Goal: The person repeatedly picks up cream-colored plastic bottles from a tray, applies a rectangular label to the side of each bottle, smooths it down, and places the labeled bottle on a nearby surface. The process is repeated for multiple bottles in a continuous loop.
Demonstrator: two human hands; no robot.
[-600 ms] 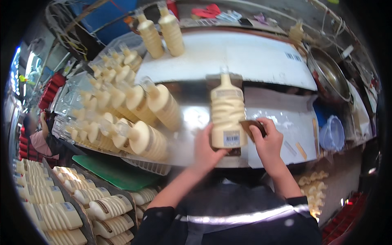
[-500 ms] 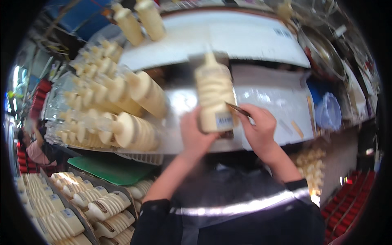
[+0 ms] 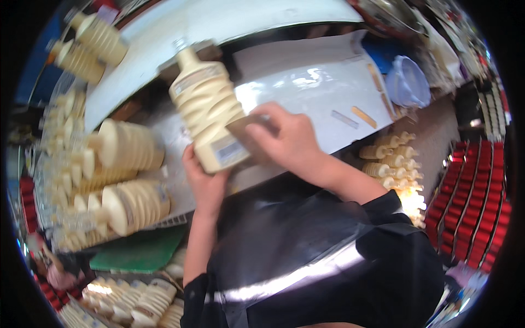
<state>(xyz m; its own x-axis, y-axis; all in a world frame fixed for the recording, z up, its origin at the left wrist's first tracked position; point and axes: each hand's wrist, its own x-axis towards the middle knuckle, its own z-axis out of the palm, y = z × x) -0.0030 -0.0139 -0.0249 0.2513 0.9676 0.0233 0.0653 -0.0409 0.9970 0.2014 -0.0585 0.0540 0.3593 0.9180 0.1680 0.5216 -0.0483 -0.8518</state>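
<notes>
A cream bottle [image 3: 205, 104] with wavy ridges, a narrow neck and a printed label near its base stands tilted in front of me. My left hand [image 3: 205, 172] is closed around the lower left side of its base. In my right hand [image 3: 287, 136] is a flat, grey-brown scraper-like blade [image 3: 246, 136], gripped between thumb and fingers. That blade lies against the bottle's lower right side, beside the label. The right fingertips are partly hidden behind the blade.
Cream bottles [image 3: 136, 205] lie grouped on the left of the table [image 3: 295, 68], and two bottles [image 3: 98, 41] stand at the far left. A pale blue basket [image 3: 407, 82] sits at the right edge. Red racks [image 3: 470, 202] stand right; a green board [image 3: 139, 251] lies lower left.
My view has turned, so the bottle and both hands appear further left. The blade has turned from edge-on to showing its flat face against the bottle's side.
</notes>
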